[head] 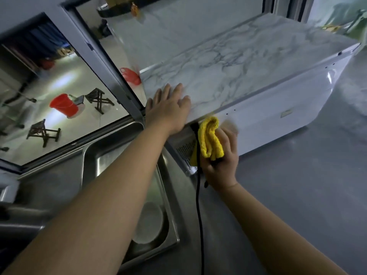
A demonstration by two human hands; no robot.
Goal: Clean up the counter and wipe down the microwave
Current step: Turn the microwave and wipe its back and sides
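At far left, a window (65, 100) looks down on a floor with a red bucket (63, 106) and folding stools; none of it concerns the task. Below the window, a stainless sink (95, 155) is set into the counter, with a pale round plate (148, 223) lying in its basin.

Left hand (168, 108): laid flat on the near corner of the microwave (278, 108), fingers straight and slightly spread, pressing on the marble-patterned top. It appears to be steadying the unit.

Right hand (220, 157): fingers curled round a bunched yellow cloth (210, 139), which is held against the white casing at the corner next to the vent grille. A black power cord (199, 205) runs down from that corner, passing just beside the cloth and over the counter edge.

The microwave stands on the grey counter (297, 195), to the right of the sink, touching the counter surface.

Assessment: wiping is under way at one corner of the casing. The long white side to the right shows no visible wet marks, so I cannot tell whether it is done. The visible counter bears nothing loose. The plate in the sink probably remains to be dealt with.
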